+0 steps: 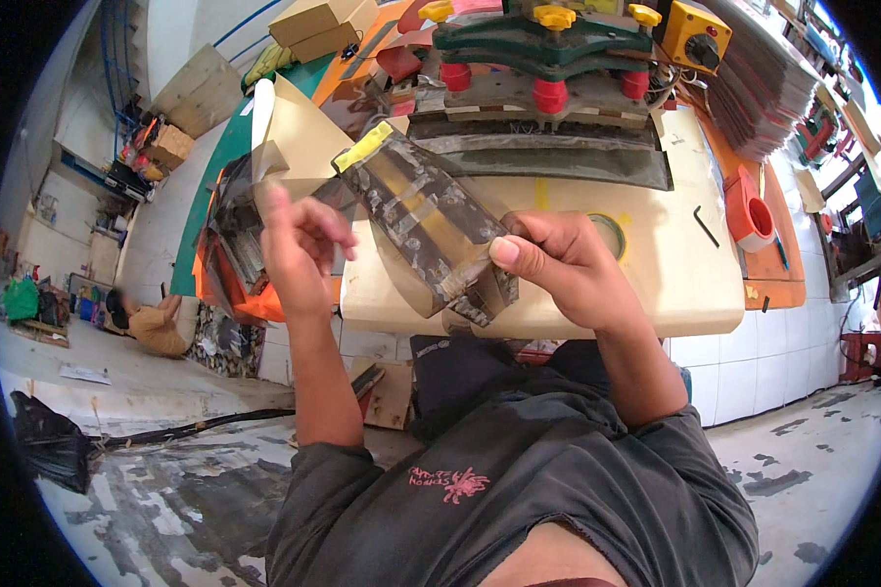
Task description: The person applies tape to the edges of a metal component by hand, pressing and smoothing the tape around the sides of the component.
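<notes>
My right hand pinches the lower right edge of a dark see-through plastic piece between thumb and fingers. This piece is long and smudged, with a bright yellow strip across its upper end. It tilts over the cream work surface in front of me. Left of it, my left hand is raised with fingers loosely bent and apart, slightly blurred, and nothing shows in it. Behind that hand lies a heap of clear dark film. A roll of tape sits just behind my right hand.
A green press with yellow knobs and red feet stands at the back. Beside it is a yellow control box. At right are a red tape dispenser, a black hex key and stacked sheets. Another person sits far left.
</notes>
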Demonstrator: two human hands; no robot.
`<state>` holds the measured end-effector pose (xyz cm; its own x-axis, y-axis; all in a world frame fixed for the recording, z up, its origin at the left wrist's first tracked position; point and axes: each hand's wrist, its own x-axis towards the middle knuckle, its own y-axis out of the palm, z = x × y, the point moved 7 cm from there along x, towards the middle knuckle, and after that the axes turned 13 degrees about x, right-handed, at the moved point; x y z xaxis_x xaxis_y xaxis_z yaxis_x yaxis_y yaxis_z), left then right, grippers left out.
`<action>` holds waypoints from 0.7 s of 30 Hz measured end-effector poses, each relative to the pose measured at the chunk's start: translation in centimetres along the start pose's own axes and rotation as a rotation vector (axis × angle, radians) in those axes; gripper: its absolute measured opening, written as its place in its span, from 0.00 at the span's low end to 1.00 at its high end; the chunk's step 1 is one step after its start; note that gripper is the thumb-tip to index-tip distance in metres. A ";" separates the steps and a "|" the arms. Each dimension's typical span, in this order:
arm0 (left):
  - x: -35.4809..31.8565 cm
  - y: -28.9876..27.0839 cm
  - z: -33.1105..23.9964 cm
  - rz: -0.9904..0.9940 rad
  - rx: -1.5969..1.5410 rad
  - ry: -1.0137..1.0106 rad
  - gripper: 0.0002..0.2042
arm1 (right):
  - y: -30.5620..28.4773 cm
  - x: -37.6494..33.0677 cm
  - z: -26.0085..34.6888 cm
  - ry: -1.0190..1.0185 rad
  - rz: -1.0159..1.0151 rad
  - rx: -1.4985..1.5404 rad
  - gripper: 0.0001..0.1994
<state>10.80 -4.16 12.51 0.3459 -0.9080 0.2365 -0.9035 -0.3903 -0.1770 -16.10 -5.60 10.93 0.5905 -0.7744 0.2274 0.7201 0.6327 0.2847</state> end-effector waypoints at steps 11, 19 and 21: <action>-3.4 5.5 1.7 0.311 -0.680 -0.159 0.39 | 0.2 0.0 0.5 0.001 0.041 0.012 0.19; -8.5 5.6 0.7 0.376 -0.201 0.229 0.42 | 0.0 0.0 0.4 -0.005 0.041 -0.001 0.18; -9.2 6.3 0.5 0.315 -0.142 0.166 0.40 | 0.1 0.2 0.4 0.006 0.047 0.023 0.18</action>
<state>2.07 1.71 8.75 0.0110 -0.9385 0.3452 -0.9891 -0.0609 -0.1341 -16.09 -5.67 11.36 0.6256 -0.7437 0.2354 0.6832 0.6680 0.2949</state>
